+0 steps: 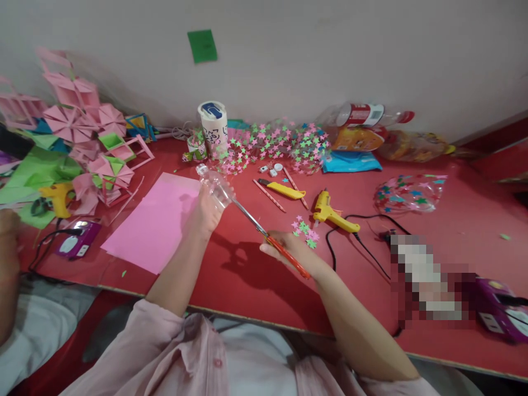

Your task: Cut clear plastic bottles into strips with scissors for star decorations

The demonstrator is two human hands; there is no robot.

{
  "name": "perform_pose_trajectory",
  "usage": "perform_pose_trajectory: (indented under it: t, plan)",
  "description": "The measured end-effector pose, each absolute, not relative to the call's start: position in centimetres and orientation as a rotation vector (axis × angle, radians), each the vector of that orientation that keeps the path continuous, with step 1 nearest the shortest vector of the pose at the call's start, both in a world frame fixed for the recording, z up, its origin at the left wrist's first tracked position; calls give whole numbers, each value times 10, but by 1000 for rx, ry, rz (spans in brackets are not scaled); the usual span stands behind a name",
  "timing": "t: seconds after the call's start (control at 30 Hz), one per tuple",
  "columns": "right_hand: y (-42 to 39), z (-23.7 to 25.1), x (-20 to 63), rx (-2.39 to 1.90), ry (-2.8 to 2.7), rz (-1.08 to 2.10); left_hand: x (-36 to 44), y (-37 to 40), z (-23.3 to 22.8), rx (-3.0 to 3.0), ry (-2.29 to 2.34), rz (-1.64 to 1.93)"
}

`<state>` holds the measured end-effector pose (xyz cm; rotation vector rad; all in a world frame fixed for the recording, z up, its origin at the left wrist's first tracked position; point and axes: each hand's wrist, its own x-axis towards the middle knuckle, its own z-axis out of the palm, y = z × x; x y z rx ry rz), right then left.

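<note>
Two hands are working above the red surface (247, 286) in the head view: the left hand (206, 212) is gripping a clear plastic bottle (214, 186), held tilted over the pink paper sheet (154, 223), while the right hand (289, 247) is closing around orange-handled scissors (268, 239), their blades reaching into the bottle, with a yellow glue gun (330, 213) lying just beside

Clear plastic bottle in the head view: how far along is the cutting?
Underway. Left hand grips the clear plastic bottle; right hand drives the scissors, blade tips at its lower end. The bottle looks mostly whole, so most cutting seems left. Pink sheet lies uncut.
</note>
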<state>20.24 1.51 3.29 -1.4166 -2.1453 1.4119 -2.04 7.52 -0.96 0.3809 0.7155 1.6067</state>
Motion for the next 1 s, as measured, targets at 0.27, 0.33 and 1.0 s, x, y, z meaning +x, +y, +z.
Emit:
perform_pose_trajectory:
  t: [0.27, 0.33, 1.0]
  plan:
    - [9, 26, 198, -1491, -2133, 1469, -19, 73, -5, 355, 657, 1629]
    - [7, 27, 194, -1470, -2109, 1469, -15, 72, -4, 346, 675, 1612]
    - [5, 20, 187, -1406, -1991, 1532, -1, 64, -11, 542, 746, 1585]
